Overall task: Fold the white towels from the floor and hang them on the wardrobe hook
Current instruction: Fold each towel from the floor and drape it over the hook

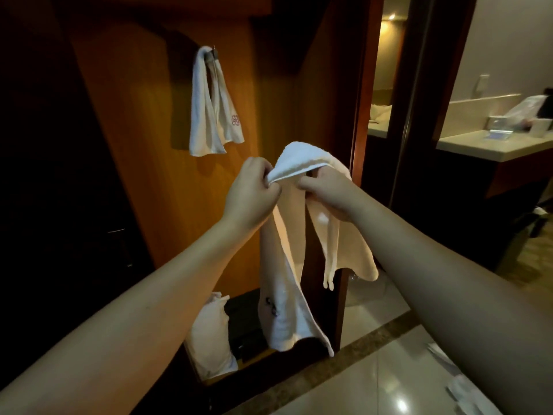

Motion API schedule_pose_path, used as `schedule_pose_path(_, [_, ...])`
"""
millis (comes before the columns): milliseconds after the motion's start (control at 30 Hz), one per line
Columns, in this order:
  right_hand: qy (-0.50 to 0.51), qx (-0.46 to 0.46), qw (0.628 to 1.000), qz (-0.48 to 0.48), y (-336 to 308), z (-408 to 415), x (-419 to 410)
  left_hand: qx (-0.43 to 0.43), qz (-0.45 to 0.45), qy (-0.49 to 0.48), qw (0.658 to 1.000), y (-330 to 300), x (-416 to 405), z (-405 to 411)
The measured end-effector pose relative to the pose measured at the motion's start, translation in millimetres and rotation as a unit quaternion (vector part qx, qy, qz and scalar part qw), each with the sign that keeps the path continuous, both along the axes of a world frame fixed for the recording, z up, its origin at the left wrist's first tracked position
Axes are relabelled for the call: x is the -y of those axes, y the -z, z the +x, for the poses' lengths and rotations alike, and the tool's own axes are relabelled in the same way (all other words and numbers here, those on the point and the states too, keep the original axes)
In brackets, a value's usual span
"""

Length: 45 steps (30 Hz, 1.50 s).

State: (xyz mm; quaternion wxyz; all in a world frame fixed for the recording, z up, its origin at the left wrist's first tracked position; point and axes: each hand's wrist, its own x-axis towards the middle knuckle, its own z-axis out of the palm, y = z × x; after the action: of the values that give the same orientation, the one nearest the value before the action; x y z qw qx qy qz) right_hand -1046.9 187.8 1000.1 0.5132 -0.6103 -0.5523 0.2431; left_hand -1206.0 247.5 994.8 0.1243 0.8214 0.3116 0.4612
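I hold a white towel (287,265) up in front of the open wardrobe. My left hand (251,193) pinches its top fold on the left, and my right hand (329,190) grips it from the right, partly under the fold. The towel hangs down in two long flaps, one bearing a dark embroidered mark. Another white towel (209,109) with a pink flower mark hangs folded over the wardrobe hook (214,50) on the wooden back panel, up and to the left of my hands.
A white pillow or bag (209,333) stands on the wardrobe floor beside a dark box. White cloth (460,387) lies on the glossy tiled floor at the lower right. At the right a doorway opens on a bathroom counter (493,148) with items on it.
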Motion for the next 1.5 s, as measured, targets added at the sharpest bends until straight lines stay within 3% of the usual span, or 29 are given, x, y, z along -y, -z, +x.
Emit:
schedule_pose_path(200, [0.055, 0.033, 0.998, 0.017, 8.5, 4.5, -10.3, -0.019, 0.010, -0.005, 1.000, -16.0, -11.5, 0.2])
schedule_pose_path(367, [0.032, -0.081, 0.996, 0.007, 11.3, 0.3, -15.0, -0.055, 0.003, -0.020, 0.998, -26.3, -23.0, 2.2])
schedule_pose_path(533, [-0.002, -0.100, 0.995, -0.018, 19.6, -15.1, -12.9, -0.095, 0.045, -0.050, 0.993, -41.5, -41.6, 0.8])
schedule_pose_path(667, [0.001, -0.124, 0.992, 0.019, 24.4, -23.6, -10.6, -0.117, 0.065, -0.080, 0.988, -45.8, -48.3, -1.1])
schedule_pose_path(900, [-0.047, -0.306, 0.949, 0.062, 24.6, -24.0, -7.1, -0.160, 0.105, -0.021, 0.981, -17.4, -22.6, 1.7])
schedule_pose_path(1067, [-0.103, -0.413, 0.902, 0.074, 24.5, -31.7, -2.7, -0.101, 0.011, 0.029, 0.994, -1.4, -15.6, -0.5])
schedule_pose_path(1200, [-0.096, -0.385, 0.916, 0.065, 23.0, -35.1, -4.1, -0.054, -0.127, 0.099, 0.985, 11.1, -11.5, -1.9])
schedule_pose_path(1400, [-0.043, -0.267, 0.962, 0.031, 14.3, -41.9, -5.9, -0.086, -0.065, -0.043, 0.993, 29.1, -13.0, 10.3])
schedule_pose_path(1500, [0.021, -0.217, 0.975, 0.046, 9.9, -43.3, -5.5, -0.066, -0.068, -0.035, 0.995, 36.1, -14.0, 5.8])
